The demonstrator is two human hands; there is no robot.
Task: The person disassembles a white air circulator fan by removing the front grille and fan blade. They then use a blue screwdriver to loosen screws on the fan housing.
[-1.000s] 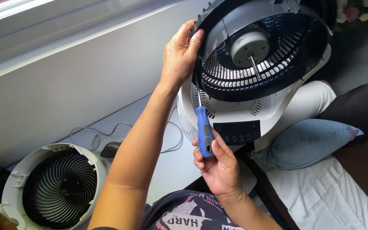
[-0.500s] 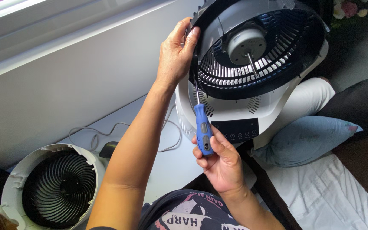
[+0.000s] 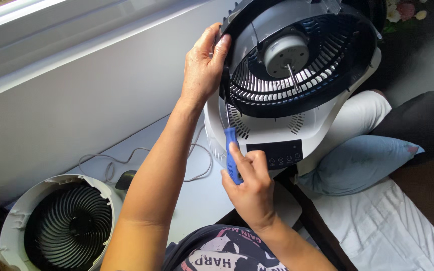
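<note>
Opened white fan (image 3: pixel 297 125); black ribbed grille (image 3: pixel 302 75); bare grey motor (image 3: pixel 282 52).

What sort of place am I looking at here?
Likely a home room rather than a workshop: a pale blue cushion and white bedsheet lie beside the white table, with flowers nearby.

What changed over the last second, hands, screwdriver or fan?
Little. The right hand regripped the blue screwdriver, index finger now laid up along the handle. The shaft stays at the same spot on the fan housing's rim. The left hand still grips the black grille ring.
</note>
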